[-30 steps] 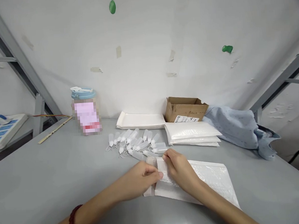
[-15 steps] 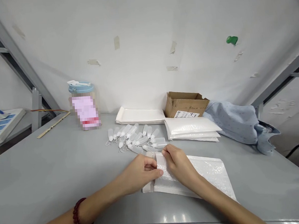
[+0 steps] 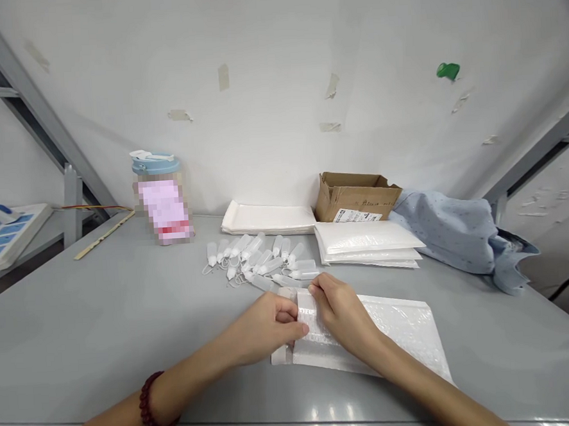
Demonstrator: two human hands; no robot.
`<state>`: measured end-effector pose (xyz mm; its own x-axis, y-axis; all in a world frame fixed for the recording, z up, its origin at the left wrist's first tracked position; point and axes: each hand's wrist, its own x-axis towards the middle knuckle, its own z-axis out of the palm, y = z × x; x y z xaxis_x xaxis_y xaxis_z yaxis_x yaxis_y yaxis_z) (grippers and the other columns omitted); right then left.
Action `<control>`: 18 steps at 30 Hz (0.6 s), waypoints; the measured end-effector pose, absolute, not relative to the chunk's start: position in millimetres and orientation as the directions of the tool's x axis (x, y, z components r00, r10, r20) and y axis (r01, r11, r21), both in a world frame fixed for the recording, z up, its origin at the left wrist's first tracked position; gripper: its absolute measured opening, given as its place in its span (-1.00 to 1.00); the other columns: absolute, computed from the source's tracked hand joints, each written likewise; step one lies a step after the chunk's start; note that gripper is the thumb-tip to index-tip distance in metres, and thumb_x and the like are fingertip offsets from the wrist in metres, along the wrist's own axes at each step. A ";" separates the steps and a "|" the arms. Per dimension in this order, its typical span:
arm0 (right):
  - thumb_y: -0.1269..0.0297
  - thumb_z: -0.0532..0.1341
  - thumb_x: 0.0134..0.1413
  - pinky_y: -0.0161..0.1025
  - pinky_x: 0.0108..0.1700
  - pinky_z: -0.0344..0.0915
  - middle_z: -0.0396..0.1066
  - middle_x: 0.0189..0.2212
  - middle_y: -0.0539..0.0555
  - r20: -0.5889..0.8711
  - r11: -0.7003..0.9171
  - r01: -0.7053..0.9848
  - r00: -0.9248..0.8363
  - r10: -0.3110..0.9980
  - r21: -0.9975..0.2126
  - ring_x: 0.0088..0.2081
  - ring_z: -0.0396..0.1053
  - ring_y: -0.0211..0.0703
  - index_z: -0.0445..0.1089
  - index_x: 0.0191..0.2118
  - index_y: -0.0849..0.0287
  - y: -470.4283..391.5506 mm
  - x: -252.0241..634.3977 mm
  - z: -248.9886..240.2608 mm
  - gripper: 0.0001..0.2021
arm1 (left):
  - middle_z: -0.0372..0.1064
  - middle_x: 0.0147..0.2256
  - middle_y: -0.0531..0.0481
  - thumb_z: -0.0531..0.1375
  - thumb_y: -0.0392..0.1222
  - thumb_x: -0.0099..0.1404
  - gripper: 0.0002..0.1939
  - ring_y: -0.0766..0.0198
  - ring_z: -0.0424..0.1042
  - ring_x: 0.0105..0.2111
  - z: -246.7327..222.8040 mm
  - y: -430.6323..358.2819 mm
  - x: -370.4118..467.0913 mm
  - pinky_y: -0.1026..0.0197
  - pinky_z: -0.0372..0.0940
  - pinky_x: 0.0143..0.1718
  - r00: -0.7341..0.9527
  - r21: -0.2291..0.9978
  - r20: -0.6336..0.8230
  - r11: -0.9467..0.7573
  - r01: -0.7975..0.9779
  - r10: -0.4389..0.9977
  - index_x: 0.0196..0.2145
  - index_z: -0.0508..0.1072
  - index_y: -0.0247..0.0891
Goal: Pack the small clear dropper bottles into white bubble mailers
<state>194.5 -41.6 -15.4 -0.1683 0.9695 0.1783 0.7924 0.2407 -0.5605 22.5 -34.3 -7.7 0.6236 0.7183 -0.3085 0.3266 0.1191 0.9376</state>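
Note:
A white bubble mailer (image 3: pixel 407 327) lies flat on the grey table, its flap end to the left. My left hand (image 3: pixel 272 326) is closed on the mailer's left end, thumb on top and the curled fingertips partly hidden at the opening. My right hand (image 3: pixel 338 306) pinches the upper edge of the mailer near the same end. Just beyond my hands lies a loose group of small clear squeeze bottles (image 3: pixel 253 260) with white tips and looped caps.
Behind the bottles is a stack of flat white mailers (image 3: pixel 270 218). Filled-looking mailers (image 3: pixel 368 240) lie to the right, before a cardboard box (image 3: pixel 355 196). Blue cloth (image 3: pixel 450 235) is at right, a blue-lidded container (image 3: pixel 161 201) and wooden strip (image 3: pixel 105 235) at left.
The view has shifted slightly. Both hands keep nearly the same hold on the mailer, with no clear movement.

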 end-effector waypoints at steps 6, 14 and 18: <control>0.38 -0.10 0.18 -0.26 -0.43 0.10 0.26 -0.50 0.04 0.179 0.240 0.795 -0.167 0.970 -0.557 -0.49 0.22 -0.19 0.03 -0.50 0.12 -41.3 193.9 -15.6 -0.78 | 0.30 -0.54 0.07 0.15 -0.13 0.13 -0.84 0.32 0.26 -0.50 -10.1 -33.2 18.3 0.30 0.12 -0.45 0.608 0.940 -0.295 0.112 0.321 0.737 -0.46 0.40 -0.29; 0.40 -0.09 0.17 -0.28 -0.46 0.09 0.25 -0.53 0.03 0.203 0.254 0.786 -0.166 0.965 -0.564 -0.51 0.20 -0.21 0.04 -0.51 0.12 -42.6 192.3 -17.4 -0.78 | 0.30 -0.57 0.08 0.23 -0.09 0.03 -0.80 0.30 0.31 -0.51 1.1 -35.6 24.6 0.29 0.18 -0.46 0.604 0.917 -0.398 0.278 0.285 0.691 -0.53 0.38 -0.28; 0.40 -0.08 0.17 -0.29 -0.46 0.09 0.25 -0.54 0.02 0.223 0.270 0.768 -0.169 0.960 -0.581 -0.52 0.21 -0.22 0.06 -0.51 0.13 -42.4 194.4 -15.1 -0.78 | 0.33 -0.55 0.07 0.25 -0.12 0.01 -0.82 0.29 0.35 -0.46 5.9 -35.3 24.6 0.25 0.23 -0.38 0.622 0.908 -0.415 0.345 0.237 0.664 -0.50 0.40 -0.29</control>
<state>194.4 -42.4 -15.1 -0.1687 0.9600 0.2233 0.7679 0.2700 -0.5809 24.6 -35.3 5.9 0.6223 0.6638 -0.4149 0.2370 0.3454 0.9080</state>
